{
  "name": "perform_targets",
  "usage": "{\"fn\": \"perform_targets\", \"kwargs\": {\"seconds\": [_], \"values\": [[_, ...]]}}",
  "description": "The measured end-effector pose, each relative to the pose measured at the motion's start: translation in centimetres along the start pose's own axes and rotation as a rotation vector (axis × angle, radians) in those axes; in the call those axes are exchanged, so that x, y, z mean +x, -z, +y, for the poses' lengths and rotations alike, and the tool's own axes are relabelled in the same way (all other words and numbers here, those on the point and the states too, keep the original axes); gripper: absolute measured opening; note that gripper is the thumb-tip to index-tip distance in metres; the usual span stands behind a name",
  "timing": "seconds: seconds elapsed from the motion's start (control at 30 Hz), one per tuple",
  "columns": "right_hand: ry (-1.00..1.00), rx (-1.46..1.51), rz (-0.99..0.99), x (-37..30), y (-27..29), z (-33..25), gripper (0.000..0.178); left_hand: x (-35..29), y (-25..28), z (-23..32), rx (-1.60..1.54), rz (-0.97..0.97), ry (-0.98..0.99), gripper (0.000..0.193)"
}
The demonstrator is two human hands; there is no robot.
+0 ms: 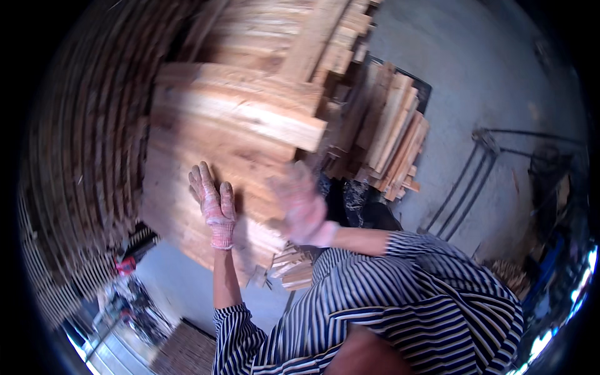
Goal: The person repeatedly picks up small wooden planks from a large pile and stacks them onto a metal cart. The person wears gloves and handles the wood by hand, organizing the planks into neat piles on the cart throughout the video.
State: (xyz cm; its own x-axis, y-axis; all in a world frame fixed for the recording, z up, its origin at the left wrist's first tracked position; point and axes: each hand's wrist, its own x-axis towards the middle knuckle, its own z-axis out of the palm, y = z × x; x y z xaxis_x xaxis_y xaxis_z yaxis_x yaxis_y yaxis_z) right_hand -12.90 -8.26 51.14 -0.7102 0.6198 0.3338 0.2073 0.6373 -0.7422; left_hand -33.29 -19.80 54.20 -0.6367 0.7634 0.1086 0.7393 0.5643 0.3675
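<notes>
My left hand (214, 203), in a pinkish-white knit glove, is open with its fingers stretched out over a layer of wooden boards (187, 156). Its palm lies flat on or just above the wood; I cannot tell which. My right hand (303, 209), gloved the same way, is at the right edge of these boards. Motion smears its fingers, so their pose does not show. Just beyond both hands, a thicker pale wooden board (262, 119) lies across the layer, its end sticking out to the right.
More stacked planks (262, 37) rise at the far side. Tall rows of thin boards (81, 137) line the left. Narrow wood strips (394, 125) are piled to the right, and a dark metal frame (469, 175) stands on the grey floor (450, 69). Offcuts (294, 269) lie near my body.
</notes>
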Motion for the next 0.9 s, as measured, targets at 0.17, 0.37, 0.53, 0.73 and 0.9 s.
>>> {"fn": "perform_targets", "kwargs": {"seconds": [0.17,0.37,0.53,0.73,0.9], "values": [[-0.052,-0.002,0.062,0.7,-4.5,-0.7,0.082,1.8,-1.3,0.3,0.227,-0.027,0.046,0.065],[-0.148,0.348,0.064,-3.4,-0.1,6.4,0.083,-0.2,-2.4,12.3,-0.177,0.192,0.100,0.055],[-0.936,-0.106,-0.153,-11.6,4.5,26.3,0.083,-8.6,-14.3,24.8,-0.546,-0.360,-0.044,0.049],[-1.453,-0.028,-0.154,-17.1,3.9,49.7,0.108,-10.0,-48.2,17.7,-0.858,-0.873,0.971,0.045],[-1.519,-0.027,0.189,-9.3,-1.1,49.3,0.118,-9.8,-64.3,14.7,-0.839,-0.704,1.026,0.055]]}}
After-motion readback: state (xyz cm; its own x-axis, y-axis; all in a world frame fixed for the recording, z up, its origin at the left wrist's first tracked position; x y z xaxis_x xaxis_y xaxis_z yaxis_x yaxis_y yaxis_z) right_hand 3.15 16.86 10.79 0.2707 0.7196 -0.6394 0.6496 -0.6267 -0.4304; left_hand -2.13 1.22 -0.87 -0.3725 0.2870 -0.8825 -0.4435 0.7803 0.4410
